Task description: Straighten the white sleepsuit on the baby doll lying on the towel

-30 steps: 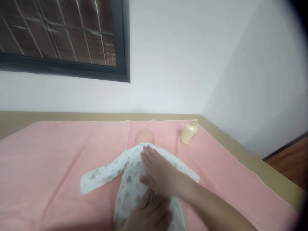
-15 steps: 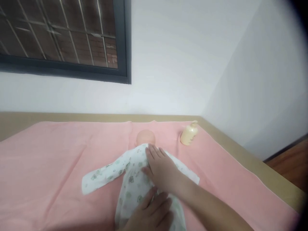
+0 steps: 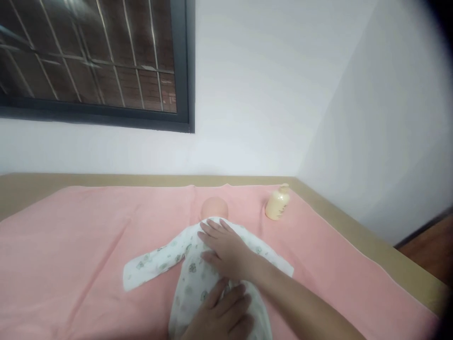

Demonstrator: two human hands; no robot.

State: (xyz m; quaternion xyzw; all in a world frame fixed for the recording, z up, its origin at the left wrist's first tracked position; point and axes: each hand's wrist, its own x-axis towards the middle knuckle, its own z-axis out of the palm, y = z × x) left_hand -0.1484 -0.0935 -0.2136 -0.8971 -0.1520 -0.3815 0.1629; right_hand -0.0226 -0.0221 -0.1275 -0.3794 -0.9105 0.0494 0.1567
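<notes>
Fingers [image 3: 216, 232] unclenched, right hand [image 3: 228, 250] and left hand [image 3: 222, 312] rest on the printed garment [image 3: 189, 279].

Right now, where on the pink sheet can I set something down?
Widest: the pink sheet left of the left-side sleeve. Another patch: between the bottle, your right forearm and the sheet's right edge. Crowded: the shirt, under your left hand and right hand.

Pale yellow pump bottle [image 3: 277, 205] on pink cloth [image 3: 102, 236], near its far right corner; tan surface [image 3: 406, 276] beneath; dark-framed barred window [image 3: 183, 71], white wall [image 3: 255, 94]
</notes>
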